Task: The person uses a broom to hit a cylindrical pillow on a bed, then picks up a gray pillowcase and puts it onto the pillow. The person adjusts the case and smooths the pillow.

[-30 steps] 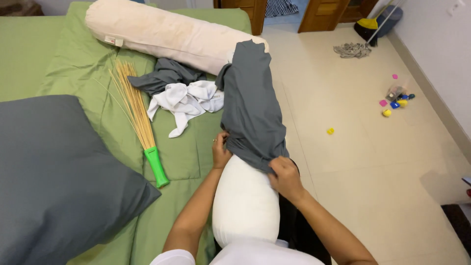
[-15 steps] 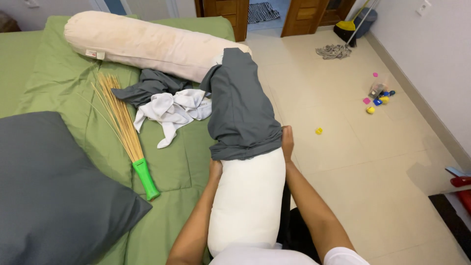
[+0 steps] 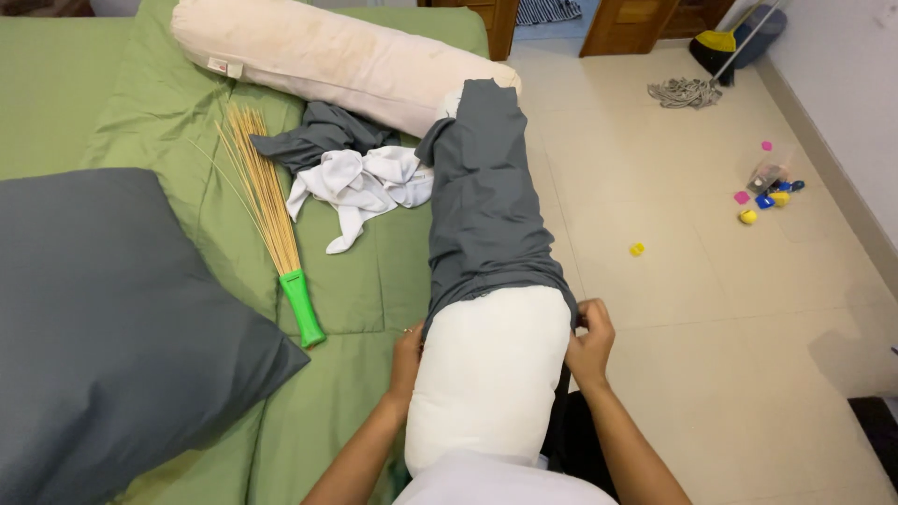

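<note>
From my remote seat I see the white bolster (image 3: 486,374) standing out toward 12 o'clock from the person's lap, its far half inside the grey cover (image 3: 486,206). The left hand (image 3: 407,351), at 9 o'clock of the bolster, pinches the cover's open hem; the right hand (image 3: 589,339), at 3 o'clock, is clenched on the same hem. I judge the sleeving about half done: the next pull should draw both edges evenly toward 6 o'clock, keeping the fabric from bunching. A green-handled broom (image 3: 276,234) lies at 10 o'clock on the green bedsheet (image 3: 365,281).
</note>
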